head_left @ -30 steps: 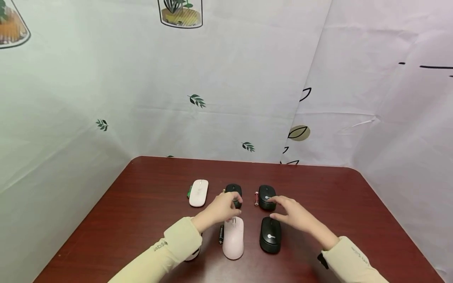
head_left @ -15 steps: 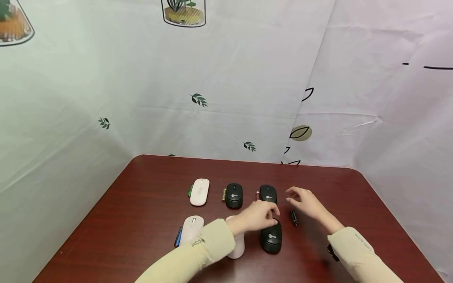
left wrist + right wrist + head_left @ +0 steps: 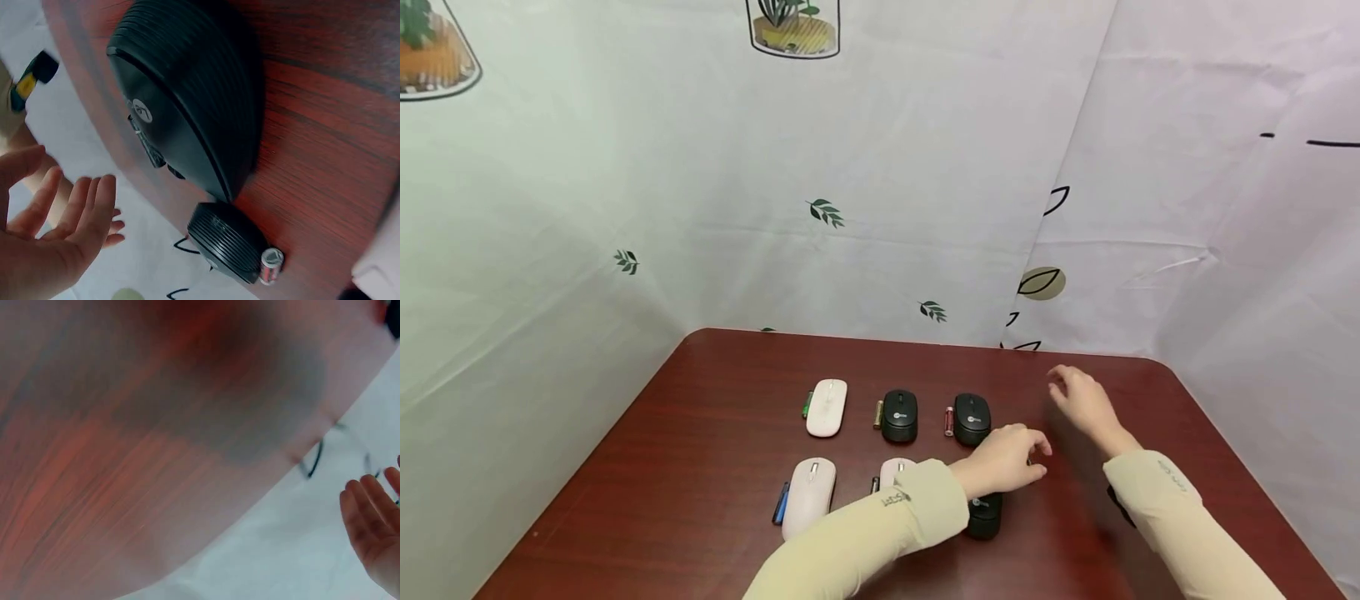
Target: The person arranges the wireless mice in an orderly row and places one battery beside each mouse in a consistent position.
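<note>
In the head view, my left hand (image 3: 1006,458) hovers over the front-right black computer mouse (image 3: 983,518), thumb and fingers apart and nothing between them. The left wrist view has that hand (image 3: 53,240) with loosely bent fingers beside the mouse. Just past the mouse lies a small black battery (image 3: 147,145), which the left hand hides in the head view. My right hand (image 3: 1086,404) is over the back right of the table, fingers relaxed and holding nothing. Its fingers (image 3: 369,503) appear at the right edge of the right wrist view.
Behind stand a white mouse (image 3: 827,408) and two black mice (image 3: 899,417), with a green battery (image 3: 807,405), a gold battery (image 3: 878,414) and a red battery (image 3: 949,422) beside them. In front are two pale mice (image 3: 808,496), a blue battery (image 3: 781,503) and a black battery (image 3: 875,485).
My left hand has moved right, from the middle mice to the front-right black mouse. My right hand has moved right and back, away from the mice; a black battery showed beside that mouse midway.
</note>
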### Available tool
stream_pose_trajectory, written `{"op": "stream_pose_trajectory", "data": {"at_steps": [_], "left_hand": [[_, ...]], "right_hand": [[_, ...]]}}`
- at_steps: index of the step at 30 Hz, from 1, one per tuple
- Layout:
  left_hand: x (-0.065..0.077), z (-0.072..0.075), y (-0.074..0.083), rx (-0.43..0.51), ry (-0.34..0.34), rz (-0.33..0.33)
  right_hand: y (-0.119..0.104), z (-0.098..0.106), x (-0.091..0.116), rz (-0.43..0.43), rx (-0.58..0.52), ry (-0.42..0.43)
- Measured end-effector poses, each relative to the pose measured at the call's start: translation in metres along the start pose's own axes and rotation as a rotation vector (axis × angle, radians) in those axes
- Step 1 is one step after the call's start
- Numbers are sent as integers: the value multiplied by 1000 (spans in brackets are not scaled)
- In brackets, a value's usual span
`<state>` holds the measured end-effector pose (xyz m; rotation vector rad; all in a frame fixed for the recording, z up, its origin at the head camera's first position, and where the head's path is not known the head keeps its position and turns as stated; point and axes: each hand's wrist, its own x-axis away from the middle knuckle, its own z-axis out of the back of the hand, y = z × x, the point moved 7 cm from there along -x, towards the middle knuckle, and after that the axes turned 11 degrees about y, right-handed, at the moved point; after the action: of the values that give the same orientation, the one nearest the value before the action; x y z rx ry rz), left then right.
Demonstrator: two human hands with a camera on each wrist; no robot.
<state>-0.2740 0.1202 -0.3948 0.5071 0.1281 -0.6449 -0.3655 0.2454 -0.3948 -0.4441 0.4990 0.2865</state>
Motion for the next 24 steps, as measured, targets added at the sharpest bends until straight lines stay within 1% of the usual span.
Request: {"op": "stream_pose_trajectory", "data": {"at_steps": [2, 4, 7, 9, 11, 14, 18, 20, 21, 24], "left_hand": [[-5, -3, 3, -41, 15, -1], [-10, -7, 4, -90, 11, -10], [-18, -15, 5, -191, -36, -45], [-21, -20, 4, -253, -75, -62], [-23, -24, 3, -294, -110, -69], [-23, -31, 3, -325, -166, -60], [-16, -42, 4, -351, -310, -38], [-14, -45, 4, -353, -365, -16], [-13, -46, 3, -348, -380, 0], [-15, -43, 3, -351, -351, 17]], "right_hand": [[9, 6, -5, 4, 6, 40], [17, 10, -7, 19, 16, 80], [26, 16, -7, 52, 54, 131], [32, 19, -5, 70, 94, 145], [38, 21, -3, 83, 130, 147], [50, 24, 4, 99, 180, 137], [66, 29, 16, 95, 204, 116], [72, 30, 21, 82, 198, 103], [74, 30, 23, 80, 195, 100], [76, 30, 26, 76, 186, 100]]}}
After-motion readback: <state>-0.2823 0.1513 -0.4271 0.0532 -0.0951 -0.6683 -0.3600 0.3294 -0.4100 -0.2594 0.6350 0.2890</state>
